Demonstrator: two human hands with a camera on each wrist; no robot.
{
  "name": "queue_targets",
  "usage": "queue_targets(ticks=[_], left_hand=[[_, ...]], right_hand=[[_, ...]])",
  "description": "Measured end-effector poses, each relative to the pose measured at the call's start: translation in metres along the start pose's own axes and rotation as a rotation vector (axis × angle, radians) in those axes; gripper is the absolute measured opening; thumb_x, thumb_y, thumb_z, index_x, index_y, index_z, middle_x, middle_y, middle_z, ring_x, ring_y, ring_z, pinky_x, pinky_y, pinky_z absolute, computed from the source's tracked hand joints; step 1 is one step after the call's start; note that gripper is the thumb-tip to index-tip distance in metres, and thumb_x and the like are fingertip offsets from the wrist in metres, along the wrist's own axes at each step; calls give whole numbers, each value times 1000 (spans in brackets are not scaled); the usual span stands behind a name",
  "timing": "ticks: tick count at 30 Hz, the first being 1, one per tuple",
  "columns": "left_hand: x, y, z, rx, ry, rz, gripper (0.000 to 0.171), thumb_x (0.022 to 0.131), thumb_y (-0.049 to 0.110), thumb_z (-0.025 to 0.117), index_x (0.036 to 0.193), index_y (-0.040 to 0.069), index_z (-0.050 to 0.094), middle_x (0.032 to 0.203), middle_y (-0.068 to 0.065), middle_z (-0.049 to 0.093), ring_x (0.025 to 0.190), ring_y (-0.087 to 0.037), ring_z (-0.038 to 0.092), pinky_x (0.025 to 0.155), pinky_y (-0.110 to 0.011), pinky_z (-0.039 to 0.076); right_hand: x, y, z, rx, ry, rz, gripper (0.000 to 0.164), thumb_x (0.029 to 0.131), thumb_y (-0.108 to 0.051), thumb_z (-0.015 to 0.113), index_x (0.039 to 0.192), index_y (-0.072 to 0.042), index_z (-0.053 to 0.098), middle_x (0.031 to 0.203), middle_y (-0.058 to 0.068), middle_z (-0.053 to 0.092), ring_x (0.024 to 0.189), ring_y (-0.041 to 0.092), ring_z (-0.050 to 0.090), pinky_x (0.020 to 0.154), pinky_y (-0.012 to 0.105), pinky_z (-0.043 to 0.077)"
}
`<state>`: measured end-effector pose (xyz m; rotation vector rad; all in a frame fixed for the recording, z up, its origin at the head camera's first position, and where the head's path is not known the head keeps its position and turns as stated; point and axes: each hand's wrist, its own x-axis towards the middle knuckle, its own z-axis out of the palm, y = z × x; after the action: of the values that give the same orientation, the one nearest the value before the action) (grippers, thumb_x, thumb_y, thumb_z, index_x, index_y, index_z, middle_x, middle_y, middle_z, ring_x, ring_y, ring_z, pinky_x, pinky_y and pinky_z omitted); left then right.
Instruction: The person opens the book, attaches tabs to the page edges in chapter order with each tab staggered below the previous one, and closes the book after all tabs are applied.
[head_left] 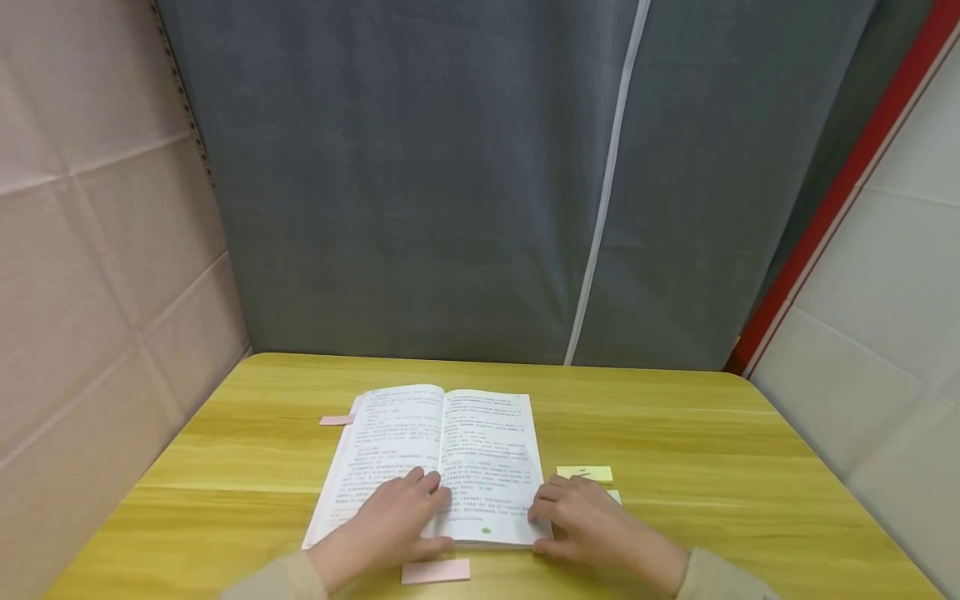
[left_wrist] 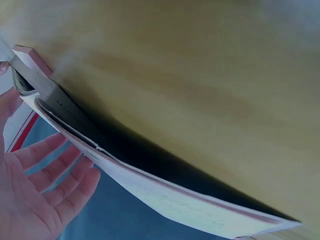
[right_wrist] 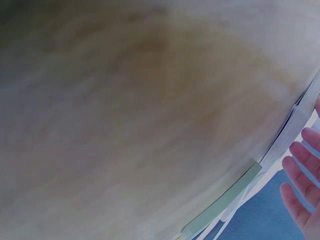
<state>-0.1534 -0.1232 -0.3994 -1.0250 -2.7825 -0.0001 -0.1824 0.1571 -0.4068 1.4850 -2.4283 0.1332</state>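
Note:
An open book (head_left: 491,450) with printed pages lies on the wooden table. My left hand (head_left: 397,517) rests over the lower part of the left page, its fingertips near the spine. In the left wrist view its fingers (left_wrist: 60,182) look extended over the page. At the book's lower right edge, my right hand (head_left: 588,517) touches the right page with its fingertips; the thumb is by the bottom corner. The right wrist view shows its loosely extended fingers (right_wrist: 305,180) beside the page edges (right_wrist: 287,135). Neither hand visibly pinches a page.
A pink sticky-note pad (head_left: 436,572) lies in front of the book, and another pink pad (head_left: 337,420) beside its left edge. Right of the book are a yellow pad (head_left: 584,473) and a green pad (head_left: 615,496), partly hidden by my hand. A grey curtain (head_left: 435,183) hangs behind the table.

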Motion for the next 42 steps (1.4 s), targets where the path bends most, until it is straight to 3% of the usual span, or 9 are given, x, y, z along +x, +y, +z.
queue_targets(ticks=[6,10,21,42], left_hand=[[6,5,4,57,27,-3,61,65,65,58,94,11,54,77,4,41,64,-11,37,42,-20,28],[9,7,5,57,36,-22,62,64,66,58,94,11,52,77,3,42,63,-13,39,40,-22,27],[7,-3,1,-68,-10,-64,69,59,69,57,96,11,53,79,5,43,66,-11,38,43,-22,31],[4,-9,-1,-165,4,-64,59,61,63,61,92,13,53,80,8,42,68,-9,38,46,-21,33]], right_hand=[[0,1,0,7,-5,16,25,74,-44,64,84,-21,63,83,-14,51,74,4,45,60,21,38],[0,1,0,10,-9,18,26,74,-45,63,84,-21,63,84,-14,52,74,4,45,61,22,39],[-3,3,1,2,-2,25,29,75,-49,61,83,-21,62,83,-15,51,74,4,45,60,23,39],[-4,3,-1,-9,-5,32,35,74,-52,59,86,-20,63,83,-13,52,75,5,46,64,27,42]])
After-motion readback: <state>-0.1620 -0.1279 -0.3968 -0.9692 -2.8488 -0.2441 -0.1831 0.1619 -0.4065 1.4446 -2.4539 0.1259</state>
